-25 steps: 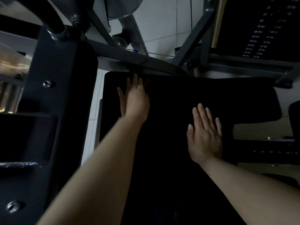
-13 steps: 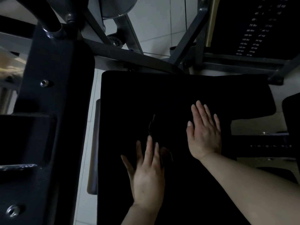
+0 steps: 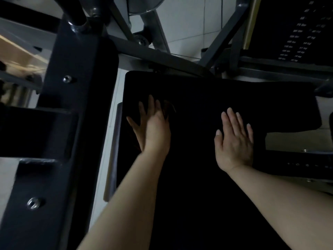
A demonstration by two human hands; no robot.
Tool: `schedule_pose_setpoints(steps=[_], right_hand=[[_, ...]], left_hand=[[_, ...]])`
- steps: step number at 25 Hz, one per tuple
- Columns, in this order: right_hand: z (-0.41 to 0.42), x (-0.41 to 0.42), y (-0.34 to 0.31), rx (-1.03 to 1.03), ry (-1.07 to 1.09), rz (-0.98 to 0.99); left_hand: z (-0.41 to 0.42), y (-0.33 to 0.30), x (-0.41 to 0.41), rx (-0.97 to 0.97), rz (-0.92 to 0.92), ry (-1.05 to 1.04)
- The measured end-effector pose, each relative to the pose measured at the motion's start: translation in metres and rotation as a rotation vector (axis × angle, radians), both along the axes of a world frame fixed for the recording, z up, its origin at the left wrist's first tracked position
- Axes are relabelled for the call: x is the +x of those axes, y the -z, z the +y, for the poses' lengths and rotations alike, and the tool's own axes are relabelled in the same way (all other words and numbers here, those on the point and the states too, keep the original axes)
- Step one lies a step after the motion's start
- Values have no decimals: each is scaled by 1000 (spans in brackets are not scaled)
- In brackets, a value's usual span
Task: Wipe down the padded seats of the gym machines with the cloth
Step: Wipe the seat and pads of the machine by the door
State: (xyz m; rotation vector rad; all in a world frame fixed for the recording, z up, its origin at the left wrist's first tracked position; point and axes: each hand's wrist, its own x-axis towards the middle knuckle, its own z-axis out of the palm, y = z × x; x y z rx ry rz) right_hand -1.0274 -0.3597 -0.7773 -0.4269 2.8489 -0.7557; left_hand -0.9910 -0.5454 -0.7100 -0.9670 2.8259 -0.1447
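Forearms reach in from the bottom of the view over the black padded seat (image 3: 207, 109) of a gym machine, both hands lying flat on it. The right hand (image 3: 234, 141) rests palm down near the middle of the pad, fingers straight and close together, thumb slightly out, probably bracing the person as they lean over. The left hand (image 3: 153, 129) presses farther toward the pad's left edge, fingers spread; a dark cloth (image 3: 170, 107) seems to lie under it, a faint fold showing just past the fingertips, though black on black it is hard to make out. That flat, open palm suits pushing a cloth across the surface, which suggests the wipe is under way. Beyond the seat stand the grey steel frame (image 3: 162, 58), the tiled floor (image 3: 189, 24) and a weight stack (image 3: 297, 33) at upper right
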Motion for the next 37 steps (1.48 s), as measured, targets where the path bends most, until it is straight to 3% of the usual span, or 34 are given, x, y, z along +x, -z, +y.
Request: schedule_pose_setpoints(steps=[2, 6, 10, 11, 13, 15, 20, 24, 27, 30, 33, 37], right_hand=[[2, -3, -1, 12, -7, -11], [-10, 38, -11, -19, -154, 31], [-17, 54, -10, 4, -153, 31], [-16, 53, -10, 12, -151, 40], [-12, 52, -11, -10, -175, 37], [-13, 51, -12, -38, -192, 19], [-15, 53, -11, 1, -141, 60], [-16, 55, -10, 31, -133, 67], [-17, 54, -11, 36, -146, 69], [-16, 53, -8, 34, -149, 65], [-16, 48, -6, 2, -170, 66], [-14, 51, -8, -28, -153, 54]], left_hand=[[30, 10, 61, -78, 13, 12], [53, 12, 132, -47, -59, 153], [-4, 9, 55, -237, -112, 159], [-24, 3, 20, -195, -84, 140], [-55, -8, -43, 67, 6, 70], [-63, -20, -78, 117, 16, 39], [-22, -10, -9, 104, 124, -157], [36, 3, 71, -9, -43, 39], [24, 6, 37, -30, -117, 98], [-16, 6, -45, -42, -50, 95], [-49, -5, -101, 87, -12, 89], [-42, -13, -66, 41, 81, -133]])
